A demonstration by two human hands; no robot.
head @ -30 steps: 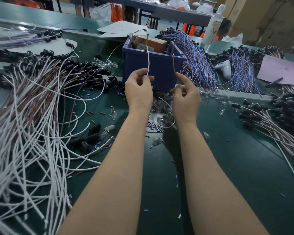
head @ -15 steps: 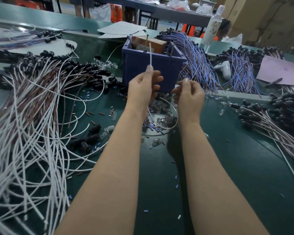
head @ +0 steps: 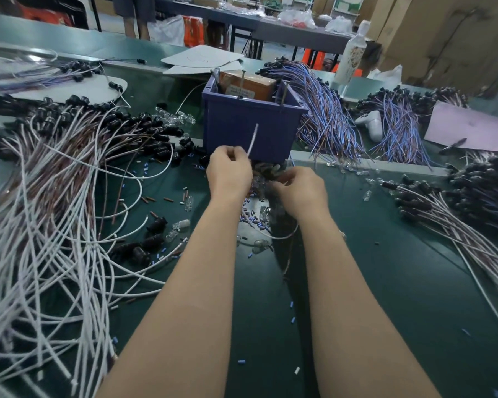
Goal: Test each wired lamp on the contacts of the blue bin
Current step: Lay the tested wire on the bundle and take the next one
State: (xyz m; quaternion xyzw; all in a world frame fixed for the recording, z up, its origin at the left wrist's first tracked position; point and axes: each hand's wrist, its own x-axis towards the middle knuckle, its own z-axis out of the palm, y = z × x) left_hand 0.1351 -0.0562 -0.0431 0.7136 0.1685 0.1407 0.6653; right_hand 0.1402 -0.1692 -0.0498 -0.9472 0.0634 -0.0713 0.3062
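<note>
The green counter [head: 385,282] is spread beneath both grips, and it is crowded. Out to the left of the left grip [head: 229,173] a great heap of white wires [head: 41,225] is sprawled, with black sockets showing at its far edge. Straight beyond the grips the blue bin [head: 242,130] is stood upright, and a brown box [head: 247,84] is carried inside it. Beyond and to the right of the right grip [head: 301,191] a bundle of violet wires [head: 328,122] is draped just beside the bin. Further right a sheaf of dark-socketed wires [head: 457,211] is laid across the counter.

Now the grips: both are held low, just in front of the bin's front wall, near each other but apart. The wired lamp [head: 252,139] is pinched by the left grip, finger and thumb closed on its white lead. The lead's free end is pointed up and slightly right across the bin's front wall. The right grip is curled, fingertips drawn together, but what is held there is lost in blur and cannot be told. A white loop is seen hanging below its wrist. The contacts [head: 283,94], thin metal pins raised at the bin's rim, are left untouched, well above the lead's tip. Small glass bulbs [head: 181,225] and tiny blue sleeves [head: 242,361] are scattered around the forearms.
</note>
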